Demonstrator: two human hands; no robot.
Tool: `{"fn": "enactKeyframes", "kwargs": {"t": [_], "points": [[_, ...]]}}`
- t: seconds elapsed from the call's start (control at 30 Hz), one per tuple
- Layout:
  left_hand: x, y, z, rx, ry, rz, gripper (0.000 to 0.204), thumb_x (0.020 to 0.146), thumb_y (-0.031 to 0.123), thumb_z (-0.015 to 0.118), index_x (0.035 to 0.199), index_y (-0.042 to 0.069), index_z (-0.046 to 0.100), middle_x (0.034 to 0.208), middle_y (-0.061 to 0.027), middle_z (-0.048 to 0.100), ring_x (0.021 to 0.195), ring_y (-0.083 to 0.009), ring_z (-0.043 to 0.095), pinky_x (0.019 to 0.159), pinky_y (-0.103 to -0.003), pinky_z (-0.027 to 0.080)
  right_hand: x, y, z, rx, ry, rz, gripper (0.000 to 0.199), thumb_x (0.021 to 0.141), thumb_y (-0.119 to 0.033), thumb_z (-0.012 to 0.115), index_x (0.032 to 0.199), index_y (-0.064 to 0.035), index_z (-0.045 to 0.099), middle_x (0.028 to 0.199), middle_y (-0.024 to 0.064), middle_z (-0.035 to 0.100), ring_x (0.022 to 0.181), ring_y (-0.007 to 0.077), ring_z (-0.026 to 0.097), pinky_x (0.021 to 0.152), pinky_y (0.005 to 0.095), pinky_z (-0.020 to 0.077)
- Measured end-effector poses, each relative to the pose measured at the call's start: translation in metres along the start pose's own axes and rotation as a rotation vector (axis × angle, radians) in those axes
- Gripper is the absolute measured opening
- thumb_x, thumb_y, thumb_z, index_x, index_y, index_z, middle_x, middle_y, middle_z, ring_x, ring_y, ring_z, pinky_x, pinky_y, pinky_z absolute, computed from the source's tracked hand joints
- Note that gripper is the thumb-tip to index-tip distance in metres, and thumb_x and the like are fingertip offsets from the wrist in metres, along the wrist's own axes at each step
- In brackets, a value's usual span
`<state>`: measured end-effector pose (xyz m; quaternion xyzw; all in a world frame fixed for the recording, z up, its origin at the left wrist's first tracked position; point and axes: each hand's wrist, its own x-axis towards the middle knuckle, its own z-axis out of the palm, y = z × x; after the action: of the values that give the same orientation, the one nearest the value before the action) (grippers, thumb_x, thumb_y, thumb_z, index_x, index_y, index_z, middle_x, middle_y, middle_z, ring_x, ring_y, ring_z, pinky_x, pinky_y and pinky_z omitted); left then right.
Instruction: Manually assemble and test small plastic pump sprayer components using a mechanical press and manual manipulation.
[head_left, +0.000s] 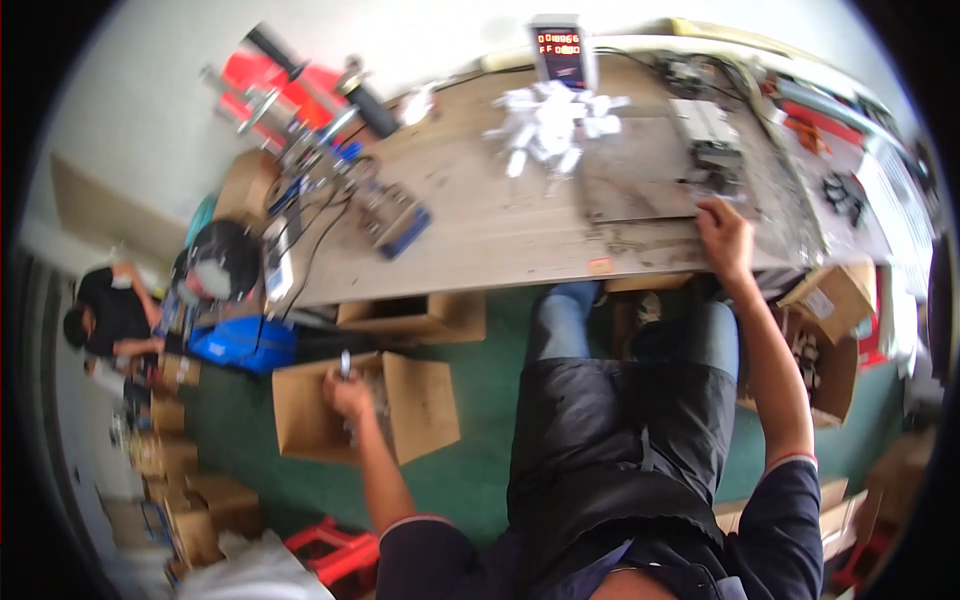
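Note:
My left hand [348, 396] is down inside an open cardboard box [424, 408] on the floor to my left. Its fingers are closed on a small pale, slim piece [346, 363] that sticks up past them; its kind is too small to tell. Small parts lie in the box beneath that hand. My right hand [726, 238] is at the front of the workbench [480, 240], fingers bent together beside a metal fixture [716, 150]. Whatever those fingertips may hold is hidden. A flat metal plate [640, 185] lies just left of it.
A heap of white pieces [555, 120] sits before a red-digit display [562, 55]. A red-and-metal machine [300, 100] stands at the bench's left. Boxes [820, 300] sit below on the right, a red stool [335, 550] at lower left. Another person [110, 310] works at far left.

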<state>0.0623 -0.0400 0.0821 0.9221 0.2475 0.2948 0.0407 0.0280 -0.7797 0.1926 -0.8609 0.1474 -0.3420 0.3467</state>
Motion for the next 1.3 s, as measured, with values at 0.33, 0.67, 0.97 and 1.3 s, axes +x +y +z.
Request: {"fn": "enactKeyframes", "kwargs": {"t": [0.33, 0.67, 0.97, 1.3], "points": [[-0.061, 0.303, -0.087, -0.915, -0.123, 0.559, 0.016, 0.097, 0.002, 0.064, 0.111, 0.002, 0.071, 0.105, -0.014, 0.07, 0.093, -0.0285, 0.068, 0.085, -0.038, 0.055, -0.004, 0.0, -0.017, -0.018, 0.041, 0.012, 0.015, 0.089, -0.012, 0.066, 0.101, -0.0071, 0.073, 0.09, 0.0194, 0.073, 0.085, 0.0389, 0.072, 0.075, 0.0452, 0.0564], [-0.063, 0.507, -0.072, -0.601, -0.33, 0.837, 0.02, 0.094, 0.024, 0.07, 0.1, 0.006, 0.069, 0.102, -0.0126, 0.069, 0.097, -0.0347, 0.067, 0.083, -0.049, 0.053, -0.004, -0.007, -0.01, -0.014, 0.086, -0.032, 0.014, 0.087, -0.011, 0.065, 0.098, -0.0061, 0.072, 0.089, 0.0198, 0.072, 0.083, 0.0401, 0.071, 0.075, 0.0469, 0.0563], [-0.058, 0.468, -0.07, -0.435, -0.409, 0.829, 0.022, 0.096, 0.025, 0.067, 0.092, 0.004, 0.066, 0.094, -0.0168, 0.07, 0.093, -0.0395, 0.068, 0.082, -0.051, 0.051, 0.0, -0.008, -0.019, 0.005, 0.043, -0.006, 0.013, 0.088, -0.011, 0.063, 0.097, -0.0053, 0.07, 0.089, 0.0186, 0.072, 0.084, 0.0398, 0.07, 0.076, 0.0476, 0.0565], [-0.124, 0.489, -0.124, -1.26, -1.26, 0.283, 0.012, 0.103, 0.016, 0.063, 0.1, 0.005, 0.064, 0.08, -0.0014, 0.065, 0.055, -0.0038, 0.05, 0.046, -0.022, 0.04, -0.004, -0.003, -0.02, 0.068, -0.11, 0.078, 0.021, 0.089, -0.026, 0.068, 0.091, -0.0054, 0.072, 0.085, 0.0184, 0.072, 0.078, 0.0396, 0.07, 0.071, 0.0463, 0.0555]]}}
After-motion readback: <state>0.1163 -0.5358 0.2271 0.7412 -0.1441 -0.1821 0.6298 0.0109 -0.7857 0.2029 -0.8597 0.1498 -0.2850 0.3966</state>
